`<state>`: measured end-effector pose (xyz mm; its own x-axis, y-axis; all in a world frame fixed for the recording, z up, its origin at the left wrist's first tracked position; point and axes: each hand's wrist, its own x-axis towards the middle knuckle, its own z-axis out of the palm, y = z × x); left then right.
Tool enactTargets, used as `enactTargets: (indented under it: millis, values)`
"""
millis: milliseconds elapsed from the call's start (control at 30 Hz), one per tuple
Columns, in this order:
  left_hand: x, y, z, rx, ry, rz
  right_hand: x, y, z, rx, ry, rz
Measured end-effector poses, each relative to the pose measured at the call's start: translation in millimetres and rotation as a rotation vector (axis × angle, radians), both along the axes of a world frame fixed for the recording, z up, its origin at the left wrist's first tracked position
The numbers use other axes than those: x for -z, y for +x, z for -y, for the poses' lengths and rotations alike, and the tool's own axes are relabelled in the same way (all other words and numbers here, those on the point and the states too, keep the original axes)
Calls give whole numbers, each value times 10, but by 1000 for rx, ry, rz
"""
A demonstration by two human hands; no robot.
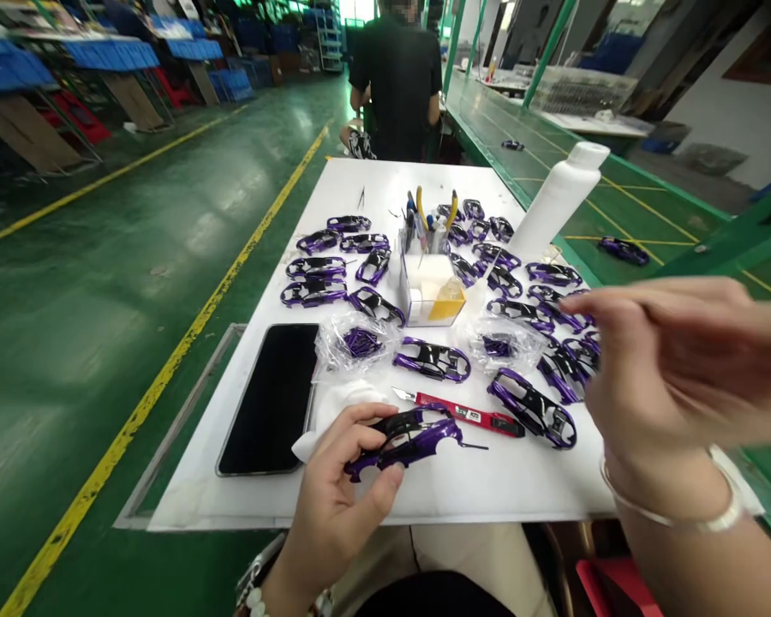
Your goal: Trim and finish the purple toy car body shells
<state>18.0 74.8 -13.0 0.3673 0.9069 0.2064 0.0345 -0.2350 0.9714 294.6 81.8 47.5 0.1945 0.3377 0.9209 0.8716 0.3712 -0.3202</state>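
Purple car shell (403, 439) in left hand (334, 506)

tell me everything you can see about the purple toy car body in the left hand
The purple toy car body is a glossy shell that looks like plastic, metallic purple with black roof and window areas and open wheel arches. It lies roughly level, lengthwise left to right, lifted just above the near edge of the white table. The left hand grips its left end, thumb underneath, fingers on top. A thin dark pin or wire sticks out at its right end.
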Motion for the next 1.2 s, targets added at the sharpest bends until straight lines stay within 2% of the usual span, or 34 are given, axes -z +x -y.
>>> enactTargets:
  millis: [67, 167, 367, 533, 633, 733, 800, 867, 933, 1000, 1067, 1200]
  values:
    - [6, -9, 1, -12, 23, 1, -114, 2, -379, -48, 123, 64]
    - [7, -15, 5, -15, 39, -4, -175, -48, -703, -84, 137, 100]
    - [-3, -2, 1, 6, 38, 0, -115, -53, -822, -140, 20, 79]
    - [6, 8, 9, 11, 32, 19, -100, 18, -874, -82, -132, 153]
    - [-2, 9, 19, 13, 23, 29, -141, -20, -694, -54, -308, 275]
    - [-7, 5, 20, 14, 7, 44, -116, -102, -193, -44, -404, 354]
    - [2, 0, 15, 17, -3, 51, 10, -146, 228, -96, -466, 424]
    - [20, -2, 9, 24, -9, 57, 217, -167, 602, -161, -599, 442]
    - [34, -2, 7, 36, -12, 62, 443, -167, 860, -157, -689, 455]
    - [34, 1, 10, 47, -7, 67, 623, -162, 980, -141, -702, 475]
    - [15, 3, 15, 51, 17, 54, 722, -172, 991, -116, -692, 480]
    - [-41, 5, 19, 45, 76, 9, 738, -243, 878, -109, -699, 532]
